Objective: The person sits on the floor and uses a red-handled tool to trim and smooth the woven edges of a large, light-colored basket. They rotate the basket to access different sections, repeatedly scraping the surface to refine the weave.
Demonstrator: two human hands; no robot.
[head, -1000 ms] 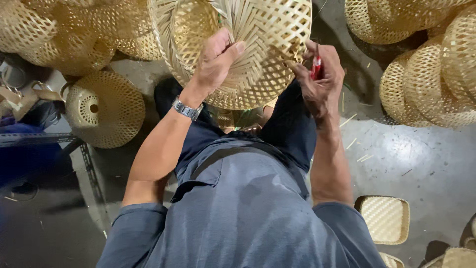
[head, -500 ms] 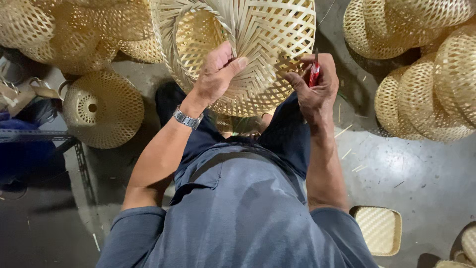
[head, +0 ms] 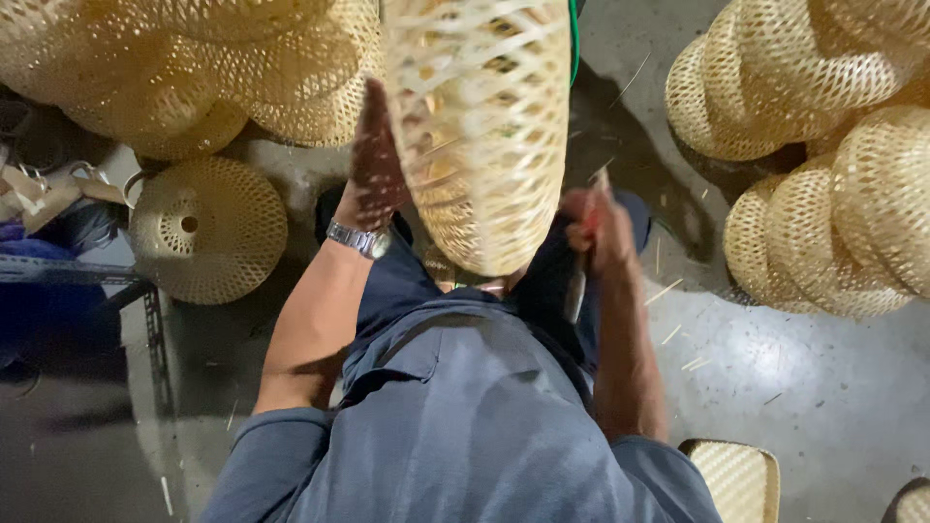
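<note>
Left fingers (head: 371,116) blurred, flat against the side of the basket (head: 484,126); gripping or only bracing, cannot tell. Left hand (head: 373,179) just left of centre, a watch (head: 358,237) at the wrist.

Left to right across the frame:
- Upper left: a pile (head: 145,68) of woven bamboo pieces. Below it, 1 dome (head: 208,228) lying on the floor (head: 823,387), well apart from the hands.
- Top centre: the basket, open-weave, raised above the lap, tilted and smeared by motion, lower end just above the knees.
- Right of centre: right hand (head: 596,228) closed round a tool (head: 577,291), red near the grip, dark shaft pointing down, near the basket's lower edge but not clearly touching.
- Right: a stack (head: 823,145) of similar domes, with loose slivers (head: 668,291) scattered on the floor beside it.
- Lower right: 1 flat woven tray (head: 736,479).

Step in hand, by the look of it: turning the basket to present a new stretch of weave, tool held ready and idle. Next move likely to call for a steadied basket, a firm left-hand hold, and the tool tip brought to the edge clear of the left fingers.
</note>
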